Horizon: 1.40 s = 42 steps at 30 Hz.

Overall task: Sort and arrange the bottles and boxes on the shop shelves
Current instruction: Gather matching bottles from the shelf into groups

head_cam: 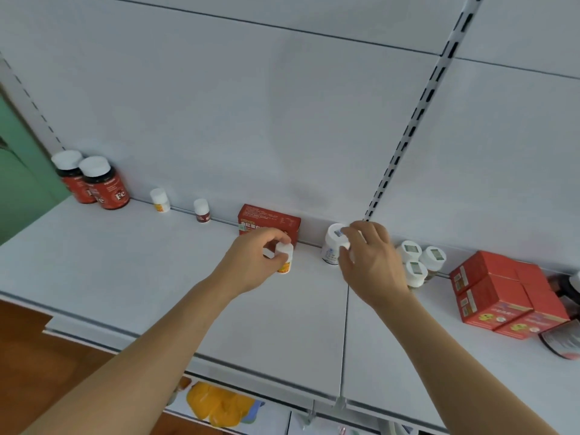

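Observation:
My left hand (251, 262) grips a small white bottle with an orange label (285, 257), which stands on the white shelf (157, 271) in front of a flat red box (270, 219). My right hand (370, 262) closes its fingers on the cap of a larger white bottle (332, 246) near the back wall. Behind that hand stand three white-capped bottles (420, 262). Farther left along the back are a small white bottle with a yellow label (160, 200), a small bottle with a dark red label (201, 210) and two big red "Fe" bottles (94, 183).
Stacked red boxes (502, 296) sit at the right, with dark items (565, 337) beyond them at the frame edge. A slotted upright (414, 120) runs up the back panel. A lower shelf holds a yellow package (216, 403). A green wall (22, 183) borders the left end.

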{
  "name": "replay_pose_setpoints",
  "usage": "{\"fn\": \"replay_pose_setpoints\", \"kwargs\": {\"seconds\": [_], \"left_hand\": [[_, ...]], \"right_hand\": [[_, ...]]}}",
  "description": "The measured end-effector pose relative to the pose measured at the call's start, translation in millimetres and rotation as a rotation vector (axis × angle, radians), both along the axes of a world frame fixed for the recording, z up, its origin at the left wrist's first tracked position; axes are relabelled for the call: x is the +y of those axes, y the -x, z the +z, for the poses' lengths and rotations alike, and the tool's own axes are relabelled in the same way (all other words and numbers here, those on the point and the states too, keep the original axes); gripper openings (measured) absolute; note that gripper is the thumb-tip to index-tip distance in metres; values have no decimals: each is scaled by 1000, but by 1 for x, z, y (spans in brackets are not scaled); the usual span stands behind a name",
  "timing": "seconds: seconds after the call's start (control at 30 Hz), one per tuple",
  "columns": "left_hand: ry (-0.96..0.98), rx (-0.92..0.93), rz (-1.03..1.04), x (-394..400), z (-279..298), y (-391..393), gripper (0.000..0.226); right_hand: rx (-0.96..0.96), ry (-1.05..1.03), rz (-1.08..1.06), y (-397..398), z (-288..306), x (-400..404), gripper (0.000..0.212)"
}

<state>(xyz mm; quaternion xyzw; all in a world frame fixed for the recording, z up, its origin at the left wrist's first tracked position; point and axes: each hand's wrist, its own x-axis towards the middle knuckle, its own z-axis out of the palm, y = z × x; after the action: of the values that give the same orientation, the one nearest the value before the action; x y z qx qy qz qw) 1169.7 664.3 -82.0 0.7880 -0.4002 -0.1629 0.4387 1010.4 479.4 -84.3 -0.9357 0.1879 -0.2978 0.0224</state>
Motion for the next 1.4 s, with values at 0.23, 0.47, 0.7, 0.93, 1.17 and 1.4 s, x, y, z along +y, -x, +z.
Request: {"fn": "replay_pose_setpoints", "kwargs": {"seconds": [0.23, 0.47, 0.7, 0.93, 1.17, 1.4], "left_hand": [[-29, -21, 93, 54, -3, -30, 25], [-57, -100, 123, 117, -11, -100, 23], [-173, -295, 19, 153, -11, -184, 26], [-109, -456, -43, 147, -13, -243, 16], [-1, -543, -85, 124, -24, -268, 14], [-20, -664, -138, 114, -46, -289, 20]], "right_hand": [[18, -14, 179, -53, -12, 60, 30], [93, -18, 185, -118, -25, 127, 36], [91, -69, 100, -180, -38, 191, 38], [92, -121, 9, -209, -42, 232, 37], [95, -158, -15, -224, -50, 238, 38], [102, -187, -24, -237, -58, 234, 38]]}}
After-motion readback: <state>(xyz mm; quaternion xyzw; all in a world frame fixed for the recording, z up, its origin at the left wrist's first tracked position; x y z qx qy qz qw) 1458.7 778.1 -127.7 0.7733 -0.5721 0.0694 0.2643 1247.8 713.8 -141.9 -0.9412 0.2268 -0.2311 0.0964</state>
